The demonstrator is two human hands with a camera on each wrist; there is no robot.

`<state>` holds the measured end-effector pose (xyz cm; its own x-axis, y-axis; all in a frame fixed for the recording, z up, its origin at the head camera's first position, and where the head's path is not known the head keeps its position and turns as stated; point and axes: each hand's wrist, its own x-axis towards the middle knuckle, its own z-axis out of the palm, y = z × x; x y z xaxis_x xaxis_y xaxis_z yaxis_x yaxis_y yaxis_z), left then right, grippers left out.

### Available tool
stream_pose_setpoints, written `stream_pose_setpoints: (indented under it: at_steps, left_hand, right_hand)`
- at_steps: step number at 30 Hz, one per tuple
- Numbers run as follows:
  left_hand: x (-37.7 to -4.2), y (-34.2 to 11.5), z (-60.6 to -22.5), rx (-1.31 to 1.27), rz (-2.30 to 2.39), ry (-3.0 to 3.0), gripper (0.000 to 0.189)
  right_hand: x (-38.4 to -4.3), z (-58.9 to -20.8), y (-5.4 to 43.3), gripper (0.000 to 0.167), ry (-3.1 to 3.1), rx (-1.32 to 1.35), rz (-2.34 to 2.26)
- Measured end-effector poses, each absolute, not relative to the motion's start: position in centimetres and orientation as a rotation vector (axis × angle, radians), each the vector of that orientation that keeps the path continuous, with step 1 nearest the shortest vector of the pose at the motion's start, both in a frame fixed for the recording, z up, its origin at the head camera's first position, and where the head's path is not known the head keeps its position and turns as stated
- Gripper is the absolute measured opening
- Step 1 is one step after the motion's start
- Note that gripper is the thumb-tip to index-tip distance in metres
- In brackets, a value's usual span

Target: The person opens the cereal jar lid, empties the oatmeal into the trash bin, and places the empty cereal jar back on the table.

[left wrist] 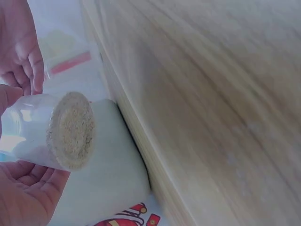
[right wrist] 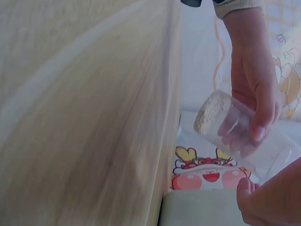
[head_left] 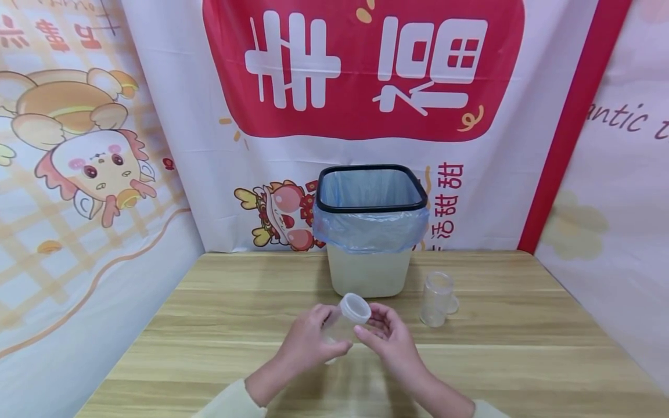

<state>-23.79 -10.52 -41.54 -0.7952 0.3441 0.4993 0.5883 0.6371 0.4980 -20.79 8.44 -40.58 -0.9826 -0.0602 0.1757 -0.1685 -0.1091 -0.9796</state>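
My left hand (head_left: 308, 342) grips a clear plastic jar (head_left: 342, 328), tilted with its whitish round top toward the upper right. Pale, crumbly material (left wrist: 73, 132) covers the bottom of the jar, which faces the camera in the left wrist view. Thumb and fingers wrap the jar's side in the right wrist view. My right hand (head_left: 392, 339) is beside the jar's top, its thumb and fingers loosely bent, fingertips close by the rim. In the left wrist view that right hand (left wrist: 21, 47) shows behind the jar with its fingers hanging down.
A cream bin (head_left: 368, 270) with a black rim and bluish bag stands at the back of the wooden table (head_left: 251, 302). To its front right is another clear jar (head_left: 435, 305), with a small translucent disc (head_left: 453, 305) beside it. Printed cloths (head_left: 172, 116) hang around the table.
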Motion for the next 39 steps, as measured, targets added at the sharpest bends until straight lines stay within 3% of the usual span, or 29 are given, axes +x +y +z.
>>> stream_pose_setpoints:
  at_steps: [21, 39]
  left_hand:
    - [-23.0, -8.4, -42.2, -0.752, -0.770, -2.488, 0.057]
    - [-23.0, -8.3, -42.3, -0.781, -0.991, -2.553, 0.052]
  right_hand:
    - [-20.3, -40.9, 7.3, 0.064, -2.004, -0.069, 2.336]
    - [-20.3, -41.2, 8.3, 0.060, -1.995, 0.004, 2.345]
